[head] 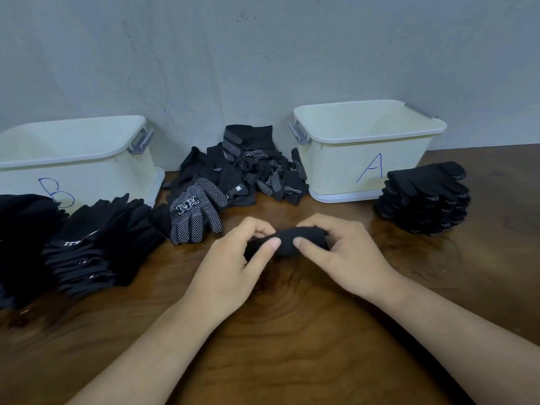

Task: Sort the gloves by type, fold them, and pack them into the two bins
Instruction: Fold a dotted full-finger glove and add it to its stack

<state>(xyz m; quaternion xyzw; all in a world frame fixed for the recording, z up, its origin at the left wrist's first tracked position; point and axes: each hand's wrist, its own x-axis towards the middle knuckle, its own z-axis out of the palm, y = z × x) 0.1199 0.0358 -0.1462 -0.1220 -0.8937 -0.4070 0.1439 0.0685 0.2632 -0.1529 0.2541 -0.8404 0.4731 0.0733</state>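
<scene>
We hold one plain black knit glove point(287, 244), rolled into a short bundle, just above the dark brown wooden table point(292, 346) in front of us. Our left hand point(233, 267) grips its left end, fingers curled over the top and thumb pressed on the near side. Our right hand point(344, 258) pinches the right end the same way. We judge that we are in the folding step, tightening this one glove before it joins a pile. To our left a fanned stack of flat plain black gloves with small white labels point(96, 244) lies in front of the cream plastic bin marked B point(87, 159). To our right a neat stack of black gloves with white grip dots point(423, 206) sits beside the cream plastic bin marked A point(350, 162). Between the bins a loose heap of mixed black gloves point(248, 171) waits against the wall, and one dotted glove with a white logo point(195, 211) lies palm up at its near edge. Nothing shows above either bin's rim, so packing seems not yet begun. The next move calls for keeping the fold tight while carrying the bundle, probably leftward to the plain stack, and setting it down without letting it spring open
</scene>
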